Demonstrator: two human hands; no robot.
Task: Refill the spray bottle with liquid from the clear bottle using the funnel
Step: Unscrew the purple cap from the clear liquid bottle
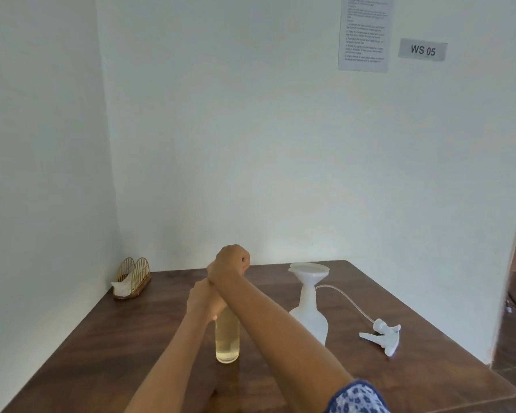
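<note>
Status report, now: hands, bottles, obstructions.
Left hand wrapped round clear bottle neck; right hand closed above its top. Funnel seated in spray bottle, trigger head off. No obstructions between the bottles.

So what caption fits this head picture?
Both hands work the bottle top; funnel waits in spray bottle.

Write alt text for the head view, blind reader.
Both hands work at the top of a clear bottle of yellowish liquid: left hand grips the neck, right hand is closed above. Right of it, a white spray bottle holds a funnel; its trigger head lies on the table.
</note>
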